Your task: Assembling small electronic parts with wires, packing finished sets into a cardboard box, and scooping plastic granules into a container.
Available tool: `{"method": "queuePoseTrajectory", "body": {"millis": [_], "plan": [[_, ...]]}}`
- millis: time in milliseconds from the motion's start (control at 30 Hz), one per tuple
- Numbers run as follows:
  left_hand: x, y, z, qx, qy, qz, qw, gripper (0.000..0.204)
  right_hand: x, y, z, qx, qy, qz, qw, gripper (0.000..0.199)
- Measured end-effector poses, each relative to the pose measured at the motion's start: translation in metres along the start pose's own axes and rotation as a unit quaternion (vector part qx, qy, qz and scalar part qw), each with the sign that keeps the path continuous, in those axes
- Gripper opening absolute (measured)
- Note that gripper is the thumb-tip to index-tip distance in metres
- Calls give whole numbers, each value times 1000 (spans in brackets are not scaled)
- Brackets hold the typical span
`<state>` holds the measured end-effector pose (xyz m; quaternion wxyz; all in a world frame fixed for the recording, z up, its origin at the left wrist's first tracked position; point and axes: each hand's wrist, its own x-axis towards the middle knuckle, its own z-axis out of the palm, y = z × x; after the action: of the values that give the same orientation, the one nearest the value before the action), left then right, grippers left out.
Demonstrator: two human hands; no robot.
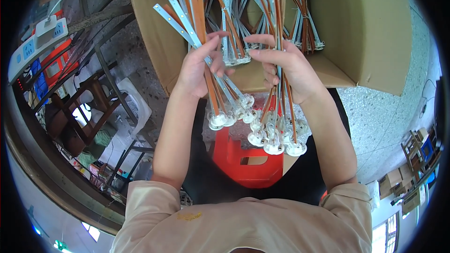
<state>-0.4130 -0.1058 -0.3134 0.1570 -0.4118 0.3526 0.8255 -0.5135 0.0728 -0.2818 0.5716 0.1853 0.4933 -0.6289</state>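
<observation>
My left hand [194, 68] is closed around a fanned bunch of LED strips [190, 26], thin white and copper-brown strips with clear round plastic ends hanging down. My right hand [293, 68] grips a second, tighter bunch of LED strips [277, 11], held nearly upright. Its clear round ends [274, 136] hang lower than those on the left. The two bunches are close side by side, their lower ends almost meeting. Behind both hands, several tied bundles of the same strips [228, 0] stand in an open cardboard box [255, 72].
Between my knees is a red plastic stool [246, 171]. A white power strip [35, 47] with a plugged-in cable lies on a metal frame at the left. Wooden stools [96, 107] stand beneath it. Cardboard cartons [396, 180] are stacked at the far right.
</observation>
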Motion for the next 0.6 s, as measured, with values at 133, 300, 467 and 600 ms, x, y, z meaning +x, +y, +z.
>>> {"method": "queuePoseTrajectory", "body": {"millis": [133, 300, 467, 600], "plan": [[-3, -7, 8, -29, -46, -27, 998, 32, -4, -4, -1, -8, -80, 16, 997, 38], [-1, -7, 9, -9, -47, -31, 998, 32, -9, -8, 5, -6, -114, 31, 993, 40], [-1, -6, 9, -3, -34, -21, 999, 29, -11, -8, 8, -3, -69, 21, 997, 42], [-1, -10, 9, -32, -35, -22, 999, 28, -5, -3, 0, -16, -24, 21, 999, 39]]}}
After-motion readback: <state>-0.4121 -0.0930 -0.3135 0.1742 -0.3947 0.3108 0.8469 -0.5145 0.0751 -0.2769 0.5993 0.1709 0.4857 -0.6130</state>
